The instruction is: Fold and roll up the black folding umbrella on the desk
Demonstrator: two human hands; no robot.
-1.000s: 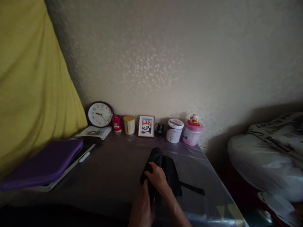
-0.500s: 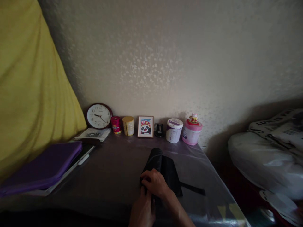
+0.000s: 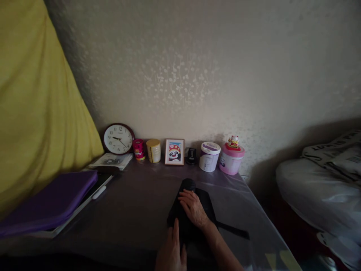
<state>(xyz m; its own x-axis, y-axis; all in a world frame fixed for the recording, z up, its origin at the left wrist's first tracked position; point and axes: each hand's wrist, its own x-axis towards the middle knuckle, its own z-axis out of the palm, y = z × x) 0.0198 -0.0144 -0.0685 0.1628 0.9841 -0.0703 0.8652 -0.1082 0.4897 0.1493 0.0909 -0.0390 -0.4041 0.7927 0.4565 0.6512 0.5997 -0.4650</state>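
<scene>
A black, partly rolled cloth bundle (image 3: 175,212) lies on the table in front of me; I cannot make out its exact kind. From its right side a narrow black strap (image 3: 234,229) stretches over the tabletop. My right hand (image 3: 193,207) rests flat on the roll, fingers extended towards its far end. At the near left end, my left hand (image 3: 173,246) touches the cloth with straight fingers, its thumb apart. The underside of the bundle is hidden, and its near part is dark.
Along the wall stand a clock (image 3: 118,139), a pink can (image 3: 138,149), a yellow-lidded can (image 3: 153,151), a panda picture frame (image 3: 175,152), a white tub (image 3: 209,160) and a pink tub (image 3: 231,162). A purple folder (image 3: 53,201) lies left; bulky bags (image 3: 318,188) sit right.
My right hand has slid forward and right from the roll's near end and flattened on top. The fingers of my left hand have straightened. The camera view has shifted slightly.
</scene>
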